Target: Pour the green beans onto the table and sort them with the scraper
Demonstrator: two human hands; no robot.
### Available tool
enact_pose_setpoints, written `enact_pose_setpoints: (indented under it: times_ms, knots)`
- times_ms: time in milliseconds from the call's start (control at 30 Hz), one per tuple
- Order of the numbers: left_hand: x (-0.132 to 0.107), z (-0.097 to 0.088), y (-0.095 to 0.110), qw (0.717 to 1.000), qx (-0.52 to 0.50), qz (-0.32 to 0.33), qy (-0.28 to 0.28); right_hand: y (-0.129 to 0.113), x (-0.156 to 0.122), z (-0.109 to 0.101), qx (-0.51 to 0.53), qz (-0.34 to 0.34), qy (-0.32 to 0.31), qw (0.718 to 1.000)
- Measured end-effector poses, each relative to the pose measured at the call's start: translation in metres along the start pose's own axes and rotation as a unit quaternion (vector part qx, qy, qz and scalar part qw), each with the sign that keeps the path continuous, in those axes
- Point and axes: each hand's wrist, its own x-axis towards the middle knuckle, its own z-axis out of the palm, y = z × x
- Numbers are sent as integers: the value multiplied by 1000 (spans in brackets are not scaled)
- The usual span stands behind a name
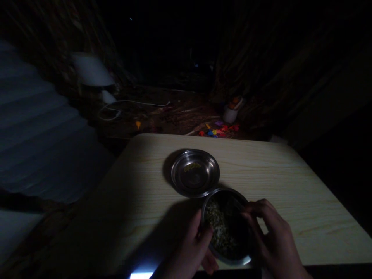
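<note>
A round metal bowl [250,259] sits near the table's front edge, partly filled with a mix of green and whitish bits [217,226]. My left hand [194,244] is closed on the bowl's left rim, thumb at the edge and fingers lower on the outside. Over the right rim, my right hand [273,228] pinches the handle of a dim spoon [236,203] that reaches into the bowl; shadow hides most of its shape. Just behind, a shallow steel dish [195,184] holds a small patch of yellow-green bits [192,166].
Both vessels stand on a pale wooden table [290,182]. Beyond its far edge are small coloured pieces [221,131], a white cup [230,114] with things in it, a lamp [92,71] and a white cable [139,102]. A bright light [141,275] shows at the front edge.
</note>
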Motion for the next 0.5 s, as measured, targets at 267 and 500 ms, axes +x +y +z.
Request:
enact_pose_setpoints:
  times_ms: [267, 500]
  knots:
    - [3, -2, -16, 1000, 21, 3, 0, -6, -16, -1, 2, -23, -34, 999]
    - [2, -2, -47, 997, 72, -21, -9, 2, -8, -6, -21, 1, 16, 1000]
